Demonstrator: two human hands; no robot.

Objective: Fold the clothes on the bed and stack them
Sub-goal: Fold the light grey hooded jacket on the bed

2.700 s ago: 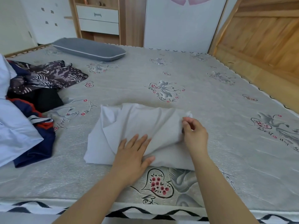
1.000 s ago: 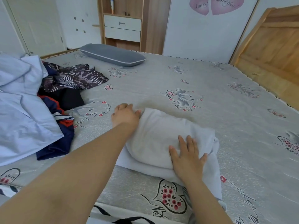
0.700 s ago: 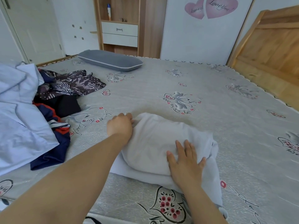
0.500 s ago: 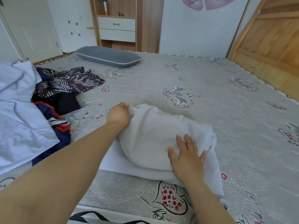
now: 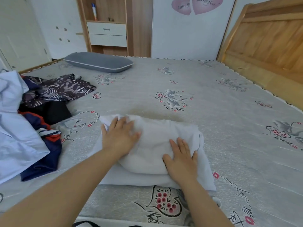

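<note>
Lying crosswise under both hands: white garment (image 5: 154, 145)

Long flat grey pillow with pale piping (image 5: 99, 62) lies at far edge of mattress. Behind pillow: wooden shelf unit (image 5: 107, 25) with two white drawers (image 5: 106, 34); upright slim bottle with blue cap (image 5: 94, 11) stands in open shelf above drawers. Right of pillow, further back: white panel with two pink heart stickers (image 5: 195, 5). Far right of pillow: slanted light wooden headboard (image 5: 268, 38). Left of pillow: white door (image 5: 19, 33).
</note>
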